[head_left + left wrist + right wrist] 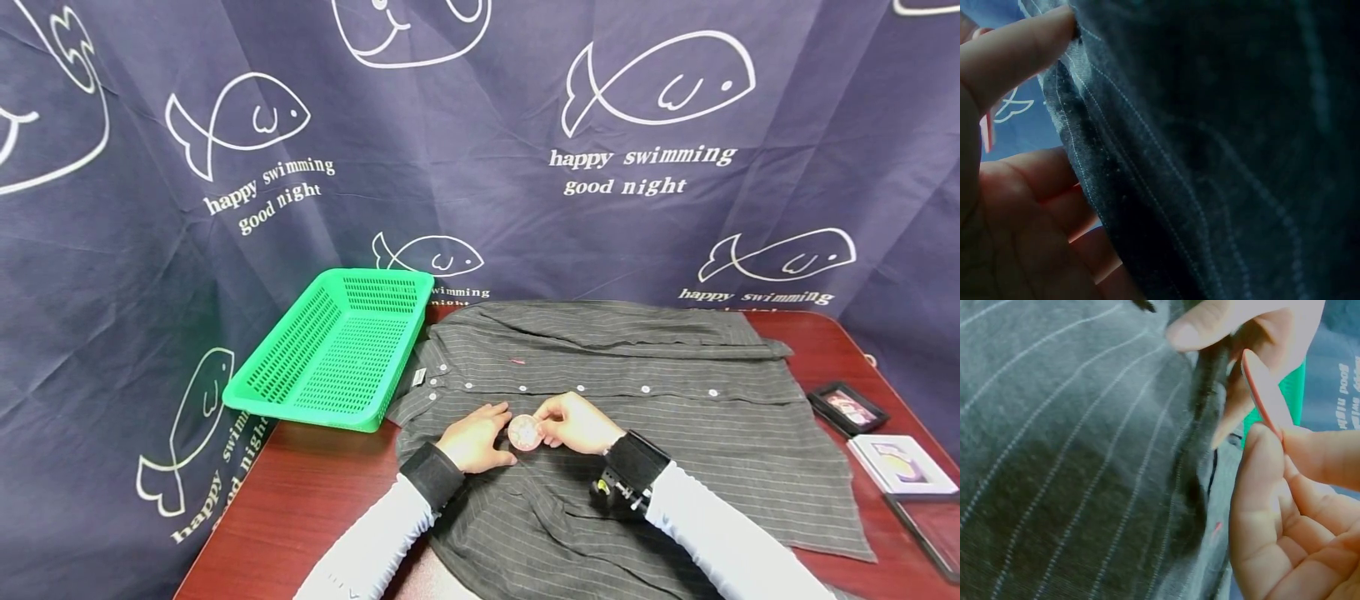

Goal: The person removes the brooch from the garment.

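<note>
A dark grey pinstriped button shirt (675, 483) lies spread over the table, its collar towards the left. My right hand (573, 423) pinches a small round disc with a pink rim (526, 432) between thumb and fingers, above the shirt front. Seen from the right wrist, the disc (1266, 394) is thin and turned almost edge-on. My left hand (474, 440) rests on the shirt just left of the disc, fingers extended. Its thumb (1022, 50) lies against the striped cloth in the left wrist view, and the other fingers pass partly behind that cloth.
A green plastic basket (408, 354) stands beyond the collar at the left. Along the right table edge lie a black-framed picture (849, 408), a white-framed one (902, 463) and a dark-edged flat frame (933, 525). A blue printed curtain (495, 192) hangs behind the table.
</note>
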Available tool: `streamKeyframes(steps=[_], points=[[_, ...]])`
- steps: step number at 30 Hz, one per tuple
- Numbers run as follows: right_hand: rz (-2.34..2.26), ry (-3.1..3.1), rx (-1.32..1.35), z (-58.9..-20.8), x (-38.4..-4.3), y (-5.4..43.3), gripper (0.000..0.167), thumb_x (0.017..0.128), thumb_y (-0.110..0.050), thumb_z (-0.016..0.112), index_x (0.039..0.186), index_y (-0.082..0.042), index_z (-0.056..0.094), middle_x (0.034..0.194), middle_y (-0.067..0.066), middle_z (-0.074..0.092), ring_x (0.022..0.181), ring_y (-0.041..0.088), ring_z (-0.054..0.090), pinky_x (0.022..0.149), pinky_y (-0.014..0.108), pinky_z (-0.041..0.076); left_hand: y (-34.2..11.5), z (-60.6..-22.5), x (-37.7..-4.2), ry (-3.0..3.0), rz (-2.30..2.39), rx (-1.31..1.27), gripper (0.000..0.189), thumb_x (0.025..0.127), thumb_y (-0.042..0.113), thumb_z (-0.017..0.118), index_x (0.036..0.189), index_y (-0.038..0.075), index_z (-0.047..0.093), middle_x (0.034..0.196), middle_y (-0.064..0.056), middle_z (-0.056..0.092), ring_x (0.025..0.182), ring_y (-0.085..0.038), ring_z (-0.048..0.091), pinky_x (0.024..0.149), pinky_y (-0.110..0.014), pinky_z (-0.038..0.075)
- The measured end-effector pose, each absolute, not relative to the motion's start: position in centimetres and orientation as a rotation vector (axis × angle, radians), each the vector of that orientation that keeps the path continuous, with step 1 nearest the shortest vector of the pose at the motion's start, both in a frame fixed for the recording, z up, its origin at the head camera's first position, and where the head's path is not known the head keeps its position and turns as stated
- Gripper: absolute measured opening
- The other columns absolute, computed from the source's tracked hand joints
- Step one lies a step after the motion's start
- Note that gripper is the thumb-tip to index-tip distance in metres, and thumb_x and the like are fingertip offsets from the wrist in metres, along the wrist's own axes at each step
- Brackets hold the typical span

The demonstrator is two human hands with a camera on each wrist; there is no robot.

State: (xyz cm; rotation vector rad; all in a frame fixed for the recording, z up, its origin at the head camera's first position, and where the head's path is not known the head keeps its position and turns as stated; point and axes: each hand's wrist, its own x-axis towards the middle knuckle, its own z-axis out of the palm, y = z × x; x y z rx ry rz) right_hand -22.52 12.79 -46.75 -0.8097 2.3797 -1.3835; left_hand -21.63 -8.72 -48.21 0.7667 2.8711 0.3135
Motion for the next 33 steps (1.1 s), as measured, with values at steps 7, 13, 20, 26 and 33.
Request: streamKeyframes(steps=[7, 13, 20, 26, 33], points=[[-1.447, 2.459, -0.784, -46.1, -22.2, 13.2, 0.012, 0.090, 0.000, 0.061, 0.097, 0.006, 0.068, 0.081, 0.014, 0.070, 0.067, 0.011, 0.064, 0.061, 0.025, 0.057, -8.7, -47.9, -21.5, 2.861, 0.336, 0.752, 0.069, 0.080, 0.039, 0.076, 0.139, 0.011, 0.055, 0.150, -0.009, 0.048, 0.139, -0.031, 0.045, 0.112, -0.041, 0.040], [-1.543, 2.515, -0.793, -45.4, -22.1, 13.7, 0.013, 0.093, -0.005, 0.063, 0.100, 0.005, 0.068, 0.080, 0.020, 0.068, 0.068, 0.010, 0.063, 0.062, 0.023, 0.055, -8.6, -47.8, -21.4, 2.869, 0.306, 0.749, 0.071, 0.080, 0.040, 0.075, 0.140, 0.009, 0.054, 0.150, -0.007, 0.048, 0.139, -0.030, 0.045, 0.111, -0.039, 0.040], [-1.667, 2.557, -0.759, -44.9, -22.0, 14.3, 0.013, 0.094, -0.005, 0.062, 0.101, 0.004, 0.068, 0.084, 0.015, 0.070, 0.070, 0.009, 0.064, 0.064, 0.024, 0.056, -8.5, -47.7, -21.3, 2.866, 0.284, 0.735, 0.071, 0.081, 0.041, 0.074, 0.139, 0.006, 0.054, 0.151, -0.006, 0.047, 0.140, -0.028, 0.044, 0.112, -0.038, 0.040], [-1.705, 2.595, -0.702, -44.5, -21.9, 14.4, 0.014, 0.093, -0.009, 0.065, 0.101, 0.002, 0.069, 0.085, 0.014, 0.070, 0.069, 0.007, 0.064, 0.065, 0.028, 0.057, -8.6, -47.8, -21.3, 2.873, 0.276, 0.758, 0.070, 0.081, 0.040, 0.075, 0.139, 0.005, 0.054, 0.150, -0.007, 0.048, 0.139, -0.029, 0.045, 0.112, -0.037, 0.040], [-1.780, 2.578, -0.700, -44.3, -22.2, 14.4, 0.015, 0.092, -0.006, 0.065, 0.102, 0.004, 0.068, 0.088, 0.019, 0.071, 0.068, 0.001, 0.062, 0.065, 0.025, 0.057, -8.6, -47.7, -21.3, 2.867, 0.297, 0.742, 0.071, 0.081, 0.040, 0.075, 0.139, 0.005, 0.054, 0.151, -0.007, 0.047, 0.140, -0.029, 0.044, 0.112, -0.038, 0.039]])
